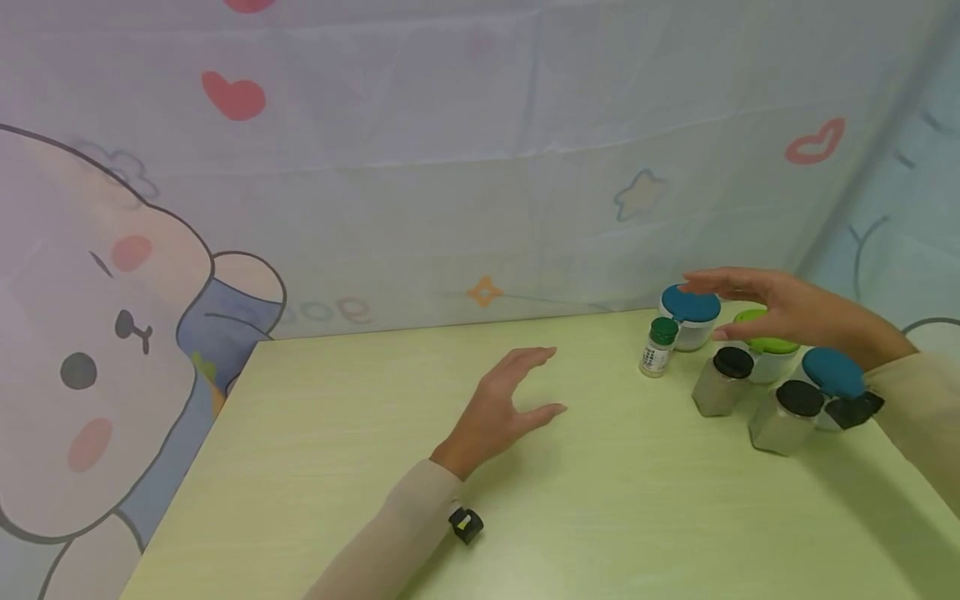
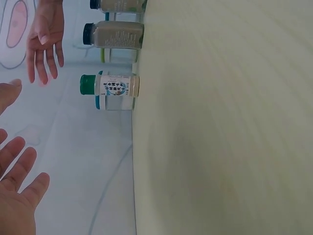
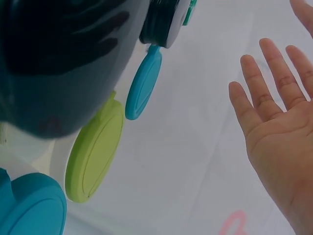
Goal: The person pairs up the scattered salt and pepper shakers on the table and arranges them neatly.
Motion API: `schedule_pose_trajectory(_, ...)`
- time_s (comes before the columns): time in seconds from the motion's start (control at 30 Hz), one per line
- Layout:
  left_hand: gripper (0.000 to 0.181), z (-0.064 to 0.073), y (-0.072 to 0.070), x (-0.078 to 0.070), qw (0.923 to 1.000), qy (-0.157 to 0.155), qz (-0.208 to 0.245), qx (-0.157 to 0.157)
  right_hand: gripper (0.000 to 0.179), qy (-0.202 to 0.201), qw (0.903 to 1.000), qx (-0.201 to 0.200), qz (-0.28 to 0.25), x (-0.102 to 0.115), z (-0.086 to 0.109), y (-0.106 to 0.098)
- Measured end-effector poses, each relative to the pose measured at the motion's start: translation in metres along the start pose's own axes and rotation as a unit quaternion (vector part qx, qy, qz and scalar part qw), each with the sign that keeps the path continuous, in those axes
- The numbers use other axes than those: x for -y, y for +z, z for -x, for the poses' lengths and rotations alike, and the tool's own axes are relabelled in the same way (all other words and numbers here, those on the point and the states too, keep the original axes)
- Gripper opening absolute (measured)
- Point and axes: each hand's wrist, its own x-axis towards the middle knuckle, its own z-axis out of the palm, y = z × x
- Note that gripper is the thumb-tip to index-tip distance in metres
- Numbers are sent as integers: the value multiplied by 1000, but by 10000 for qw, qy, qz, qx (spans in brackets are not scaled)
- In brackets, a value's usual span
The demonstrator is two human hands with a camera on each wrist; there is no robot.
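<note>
My left hand (image 1: 498, 408) hovers over the middle of the table, fingers and thumb spread apart, holding nothing. Over the group of jars at the right is my right hand (image 1: 787, 310), also empty, its fingers extended toward the left. Closest to the left hand stands a small green-capped seasoning bottle (image 1: 656, 354) with a printed label. Two black-capped jars (image 1: 718, 390) (image 1: 780, 423) stand in front of a lime-lidded container (image 1: 771, 363) and two blue-lidded containers (image 1: 696, 332) (image 1: 828, 375). In the right wrist view, a dark cap (image 3: 63, 63) looms large beside the right palm (image 3: 279, 122).
The pale yellow-green table (image 1: 322, 433) reaches back to a printed cloth (image 1: 420, 192) with a cartoon bear (image 1: 82, 308) at left. Another cloth (image 1: 915, 208) hangs on the right. Each wrist carries a small black camera (image 1: 467, 525) (image 1: 855, 409).
</note>
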Motion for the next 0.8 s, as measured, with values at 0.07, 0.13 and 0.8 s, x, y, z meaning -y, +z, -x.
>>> schedule_pose_trajectory(0.07, 70, -1, 2, 1, 10000, -26, -4, -4, 73, -73, 10000, 4, 26, -1, -1, -1)
schedule_pose_trajectory(0.13, 70, -2, 5, 2, 10000, -60, 24, 6, 72, -124, 9999, -10, 82, -2, -2, -1)
schedule_pose_trajectory(0.8, 66, -11, 21, 10, 9991, -360, 240, -10, 71, 394, 9992, 102, 58, -9, -14, -1)
